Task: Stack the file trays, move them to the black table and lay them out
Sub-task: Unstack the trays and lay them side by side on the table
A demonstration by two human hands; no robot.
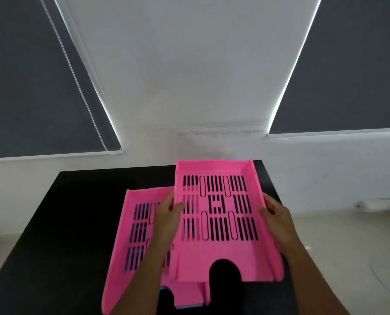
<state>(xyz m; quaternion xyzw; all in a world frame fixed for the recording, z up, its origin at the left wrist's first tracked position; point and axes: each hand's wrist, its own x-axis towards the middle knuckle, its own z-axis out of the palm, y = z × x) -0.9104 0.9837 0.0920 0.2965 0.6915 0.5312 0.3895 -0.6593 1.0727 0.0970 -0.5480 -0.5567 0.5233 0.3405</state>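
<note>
Over the black table (75, 223), both hands grip one pink file tray (219, 214) by its long sides. The left hand (166, 220) comes up from the lower middle of the view, forearm angled up and slightly right, with the thumb hooked over the tray's left wall onto the slotted floor and the other fingers hidden behind the outside of that wall. The right hand (277, 215) mirrors it from the lower right: the thumb lies over the right wall and points inward, the fingers curl around the outer face. Each hand is thus closed on a wall of the tray rather than spread flat.

The held tray sits level, its open notched front edge toward the person and its back wall toward the white wall (189, 76). Whether its underside touches the table cannot be told. Its left part overlaps a second pink tray (130, 235), which lies lower and to the left on the table, partly under the left forearm, with more pink edges showing beneath it near the bottom of the view.

No brand, label or readable writing shows on the trays; only the moulded slot pattern in their floors is visible.

Behind the table, dark roller blinds (30, 76) hang either side of the wall, a bead chain (75, 76) beside the left one.
</note>
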